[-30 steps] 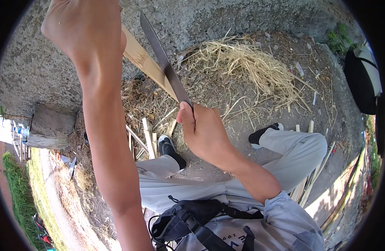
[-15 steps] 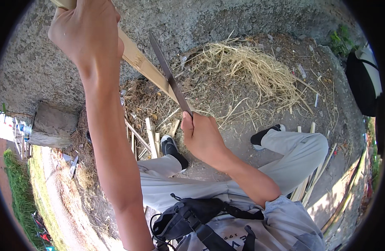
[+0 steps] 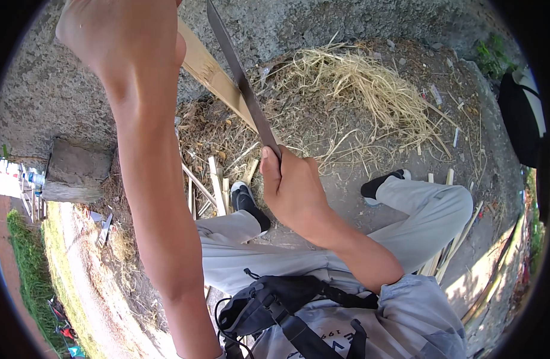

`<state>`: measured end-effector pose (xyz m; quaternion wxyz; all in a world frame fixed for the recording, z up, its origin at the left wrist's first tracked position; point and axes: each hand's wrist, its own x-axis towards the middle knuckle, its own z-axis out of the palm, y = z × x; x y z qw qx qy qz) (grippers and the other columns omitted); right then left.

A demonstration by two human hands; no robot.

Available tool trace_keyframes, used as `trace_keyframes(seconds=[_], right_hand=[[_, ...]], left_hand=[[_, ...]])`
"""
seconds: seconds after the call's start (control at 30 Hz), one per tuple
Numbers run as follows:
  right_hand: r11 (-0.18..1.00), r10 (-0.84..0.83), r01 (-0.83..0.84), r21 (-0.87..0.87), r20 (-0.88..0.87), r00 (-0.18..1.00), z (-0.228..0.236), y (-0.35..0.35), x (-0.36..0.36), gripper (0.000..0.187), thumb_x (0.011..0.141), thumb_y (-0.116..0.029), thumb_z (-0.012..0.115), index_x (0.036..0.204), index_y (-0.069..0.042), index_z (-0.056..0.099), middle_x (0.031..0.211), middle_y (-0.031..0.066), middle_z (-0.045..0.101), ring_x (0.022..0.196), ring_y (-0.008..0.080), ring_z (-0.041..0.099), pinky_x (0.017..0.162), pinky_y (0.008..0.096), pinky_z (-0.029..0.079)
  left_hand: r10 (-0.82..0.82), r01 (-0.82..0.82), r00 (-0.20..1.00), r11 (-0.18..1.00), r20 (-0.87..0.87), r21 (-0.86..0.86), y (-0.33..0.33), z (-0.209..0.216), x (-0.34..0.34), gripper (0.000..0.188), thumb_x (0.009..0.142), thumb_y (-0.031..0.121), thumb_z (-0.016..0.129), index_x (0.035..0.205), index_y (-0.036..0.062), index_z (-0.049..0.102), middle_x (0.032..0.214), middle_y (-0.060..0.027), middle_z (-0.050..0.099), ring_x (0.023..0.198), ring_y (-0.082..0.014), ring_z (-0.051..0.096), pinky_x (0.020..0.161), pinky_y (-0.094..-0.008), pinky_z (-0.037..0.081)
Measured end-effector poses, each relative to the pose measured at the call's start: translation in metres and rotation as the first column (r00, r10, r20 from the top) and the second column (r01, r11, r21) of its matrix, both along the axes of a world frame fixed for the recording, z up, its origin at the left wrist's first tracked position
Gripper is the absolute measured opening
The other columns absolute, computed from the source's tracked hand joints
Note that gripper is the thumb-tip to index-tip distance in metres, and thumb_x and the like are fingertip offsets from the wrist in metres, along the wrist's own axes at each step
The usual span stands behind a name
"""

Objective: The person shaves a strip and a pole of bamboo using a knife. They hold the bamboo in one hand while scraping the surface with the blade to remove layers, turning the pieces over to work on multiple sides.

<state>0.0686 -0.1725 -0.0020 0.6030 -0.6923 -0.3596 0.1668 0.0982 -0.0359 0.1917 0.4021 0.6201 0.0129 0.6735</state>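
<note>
At the upper left, my left hand point(image 3: 122, 36) is closed around a pale, flat bamboo strip point(image 3: 210, 75). The top of that hand runs past the picture's edge, and its fingers are mostly hidden. The strip slants down to the right from my fist. My right hand point(image 3: 296, 191) grips a knife point(image 3: 242, 78) with a long, dark, narrow blade, its thumb lying along the near end. The blade crosses the strip's lower part at a shallow angle; it seems to touch the strip there. The handle is hidden in my fist, and the strip's lower end passes behind the blade and hand.
Thin pale shavings point(image 3: 370, 90) lie heaped on the dirt by a rough concrete wall point(image 3: 323, 24). A concrete block point(image 3: 78, 167) stands at the left. Cut strips point(image 3: 216, 185) lie near my left shoe point(image 3: 244, 197). A black bag point(image 3: 517, 119) is at the far right.
My left hand has risen, so the strip's end above it is out of view. The knife and my right hand have shifted slightly upward, the blade still across the strip.
</note>
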Motion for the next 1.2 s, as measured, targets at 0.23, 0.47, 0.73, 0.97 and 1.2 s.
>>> trace_keyframes(seconds=[0.23,0.47,0.73,0.97,1.2], right_hand=[[0.992,-0.123,0.119,0.035,0.138,0.983,-0.004,-0.005,0.005,0.033,0.1,-0.017,0.052,0.078,0.006,0.058,0.055,0.0249,0.057,0.05,0.0455,0.058,0.049,0.0522,0.047],[0.982,-0.035,0.067,-0.176,0.178,0.983,-0.005,-0.001,0.013,0.032,0.1,-0.016,0.052,0.08,0.008,0.06,0.051,0.0233,0.056,0.049,0.0457,0.059,0.051,0.0525,0.05],[0.939,0.022,0.013,-0.343,0.099,0.995,-0.014,0.003,0.015,0.035,0.102,-0.021,0.051,0.081,0.006,0.06,0.061,0.0268,0.058,0.058,0.0467,0.06,0.057,0.0512,0.047],[0.959,0.042,-0.013,-0.282,0.097,0.994,-0.031,-0.01,0.025,0.034,0.1,-0.02,0.05,0.083,0.007,0.062,0.062,0.0273,0.06,0.061,0.0468,0.061,0.062,0.054,0.051],[0.924,-0.001,-0.029,-0.382,-0.078,0.997,-0.088,-0.009,0.031,0.035,0.102,-0.021,0.048,0.081,0.002,0.065,0.053,0.0147,0.053,0.047,0.0301,0.054,0.052,0.0445,0.041]], left_hand=[[-0.047,0.047,0.999,0.999,0.015,-0.008,-0.018,0.002,0.0,0.029,0.097,0.019,0.062,0.071,0.0124,0.051,0.054,0.0047,0.042,0.039,-0.004,0.033,0.038,-0.0231,0.026],[0.052,-0.051,0.998,0.998,0.035,-0.027,-0.009,0.004,0.004,0.029,0.097,0.019,0.063,0.072,0.0132,0.05,0.055,0.0052,0.041,0.04,-0.0031,0.033,0.038,-0.0234,0.025],[0.003,-0.006,1.0,0.997,-0.025,-0.082,0.017,0.005,-0.01,0.023,0.09,0.006,0.067,0.076,0.0042,0.05,0.058,-0.0019,0.044,0.046,-0.0075,0.037,0.045,-0.0255,0.028],[-0.113,0.112,0.993,0.993,-0.027,-0.03,0.001,-0.003,-0.01,0.029,0.095,0.016,0.064,0.071,0.0117,0.048,0.056,0.004,0.039,0.043,-0.0044,0.032,0.04,-0.0249,0.025],[-0.281,0.28,0.959,0.959,-0.038,-0.032,0.019,0.006,-0.02,0.023,0.092,0.007,0.067,0.074,0.0046,0.052,0.06,0.0011,0.034,0.048,-0.0065,0.028,0.046,-0.0256,0.022]])
